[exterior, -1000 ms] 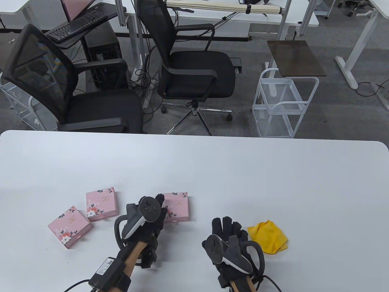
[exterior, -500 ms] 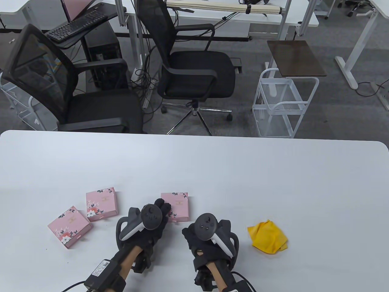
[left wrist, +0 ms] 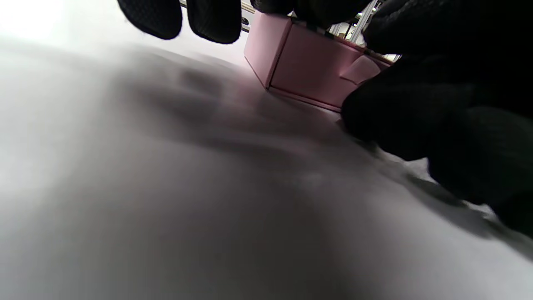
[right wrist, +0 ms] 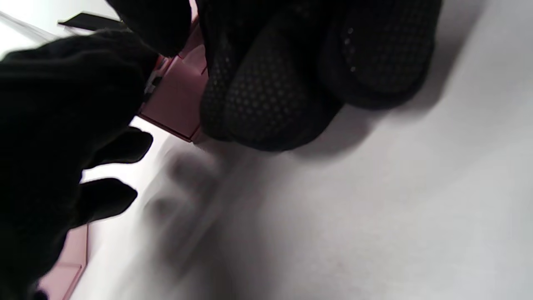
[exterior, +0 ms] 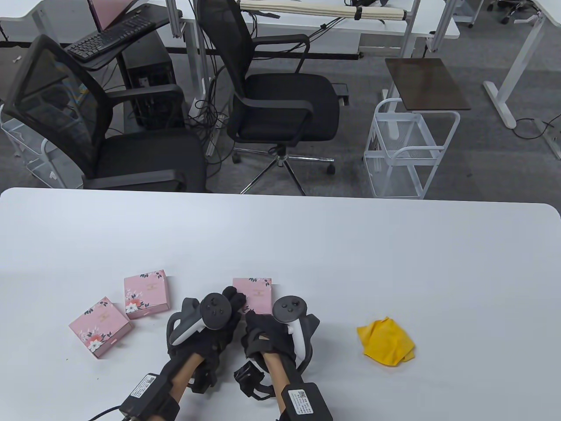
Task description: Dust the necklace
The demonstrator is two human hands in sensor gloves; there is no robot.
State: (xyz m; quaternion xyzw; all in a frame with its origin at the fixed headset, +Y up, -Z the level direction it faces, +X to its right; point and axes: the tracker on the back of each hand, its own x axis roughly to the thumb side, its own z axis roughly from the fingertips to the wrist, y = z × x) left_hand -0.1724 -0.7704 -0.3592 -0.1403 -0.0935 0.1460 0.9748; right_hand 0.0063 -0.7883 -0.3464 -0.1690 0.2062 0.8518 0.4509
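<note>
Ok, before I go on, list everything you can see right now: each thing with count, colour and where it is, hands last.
table: one, white, fills the near half of the table view.
gift boxes: three, pink with flowers; two at the table's left, one in the middle at both hands' fingertips.
cloth: one, yellow, crumpled, right of the hands.
office chairs: two, black, behind the table.
wire cart: one, white, on the floor behind the table, right.
keyboard: one, black, far left.
left hand: black glove, fingers on the middle box's left side.
right hand: black glove, at that box's near edge.
</note>
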